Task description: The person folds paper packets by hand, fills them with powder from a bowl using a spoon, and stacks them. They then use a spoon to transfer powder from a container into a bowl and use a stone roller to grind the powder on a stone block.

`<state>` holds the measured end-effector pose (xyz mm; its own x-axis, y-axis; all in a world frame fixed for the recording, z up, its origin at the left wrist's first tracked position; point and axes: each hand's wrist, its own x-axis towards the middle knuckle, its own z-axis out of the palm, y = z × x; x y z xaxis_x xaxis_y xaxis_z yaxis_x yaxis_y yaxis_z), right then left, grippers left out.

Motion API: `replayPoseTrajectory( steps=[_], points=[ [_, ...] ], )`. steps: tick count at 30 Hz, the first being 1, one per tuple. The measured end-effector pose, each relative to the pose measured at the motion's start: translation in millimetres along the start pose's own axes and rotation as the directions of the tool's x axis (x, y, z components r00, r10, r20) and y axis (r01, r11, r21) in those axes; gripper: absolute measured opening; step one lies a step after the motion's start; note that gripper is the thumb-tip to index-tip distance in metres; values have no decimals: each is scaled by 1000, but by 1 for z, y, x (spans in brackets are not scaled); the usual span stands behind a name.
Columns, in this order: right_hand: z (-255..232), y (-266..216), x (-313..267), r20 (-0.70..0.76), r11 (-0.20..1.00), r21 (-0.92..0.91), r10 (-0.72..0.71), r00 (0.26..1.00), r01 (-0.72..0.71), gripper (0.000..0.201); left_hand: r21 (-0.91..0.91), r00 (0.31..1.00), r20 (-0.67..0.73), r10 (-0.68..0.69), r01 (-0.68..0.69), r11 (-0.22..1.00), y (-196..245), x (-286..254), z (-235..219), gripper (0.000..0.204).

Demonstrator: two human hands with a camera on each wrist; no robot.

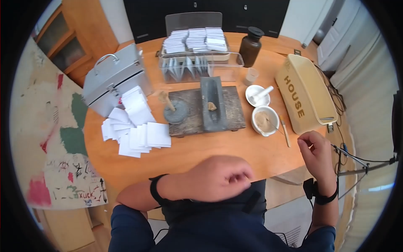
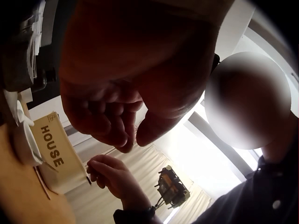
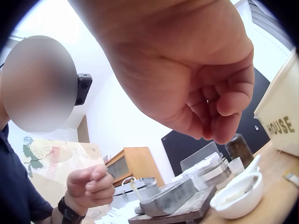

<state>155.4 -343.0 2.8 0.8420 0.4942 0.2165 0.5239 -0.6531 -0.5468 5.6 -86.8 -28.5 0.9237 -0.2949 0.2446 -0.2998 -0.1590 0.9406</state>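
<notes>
My left hand hovers in front of my body, near the table's front edge. Its fingers curl loosely, thumb close to the fingertips, with nothing visible between them. My right hand is raised at the table's right edge, also loosely curled, with no object showing in the palm in the right wrist view. Nearest to it lie a wooden-handled brush and a white mortar of light brown powder with a thin stick in it. Behind that sits a smaller white mortar with a pestle.
A dark wooden board bears a grey stone trough with a brown lump and a round grey stone wheel. White paper packets, a metal case, a clear bin, a brown bottle and a HOUSE box surround it.
</notes>
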Motion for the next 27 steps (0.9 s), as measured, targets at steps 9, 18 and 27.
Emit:
replayPoseTrajectory(
  steps=[9,18,27],
  points=[
    [39,2,-1,127,982,96,-174,977,162,5,-66,683,-653,-328,380,923,-28,-79,-72,10],
    [31,-52,33,94,906,142,-413,906,398,5,436,639,-763,-99,621,652,-53,-84,-108,30],
    [170,-181,122,74,441,32,-896,438,897,14,484,682,-715,-151,639,598,-75,-62,-112,72]
  ],
)
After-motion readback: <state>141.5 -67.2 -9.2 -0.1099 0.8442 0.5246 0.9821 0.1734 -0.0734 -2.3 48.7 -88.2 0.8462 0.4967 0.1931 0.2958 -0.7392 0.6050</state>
